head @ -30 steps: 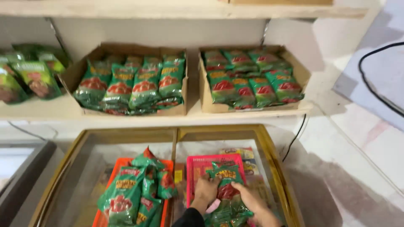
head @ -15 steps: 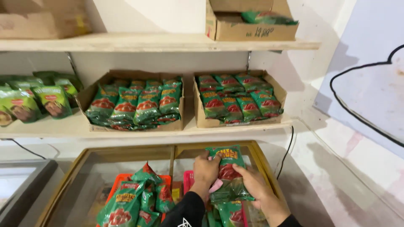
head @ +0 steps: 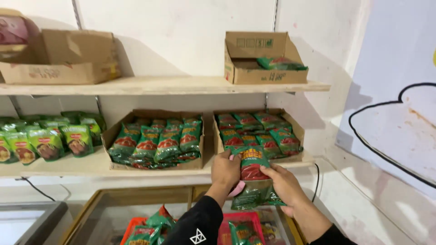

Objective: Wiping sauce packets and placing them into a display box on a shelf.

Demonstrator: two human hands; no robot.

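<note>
Both forearms reach up and forward from the bottom of the view, in black sleeves, toward the lower shelf. The left hand is raised with its back to the camera, fingers curled tight around the upper left edge of a stack of green and red sauce pouches. A bit of pink shows just below this hand, against the pouches; what it is cannot be told. The right hand holds the stack from the right side, thumb across the front, fingers wrapped behind. The pouches stand upright between the two hands, just in front of the shelf edge, below the right cardboard box.

That box is packed with the same kind of pouches, standing in rows. The left cardboard box beside it is also full. Loose green packets lean along the shelf further left. On the upper shelf a small open carton holds one pouch, and a larger brown carton sits to the left. Below, a glass-topped chest carries an orange basket and a pink basket, both with pouches.
</note>
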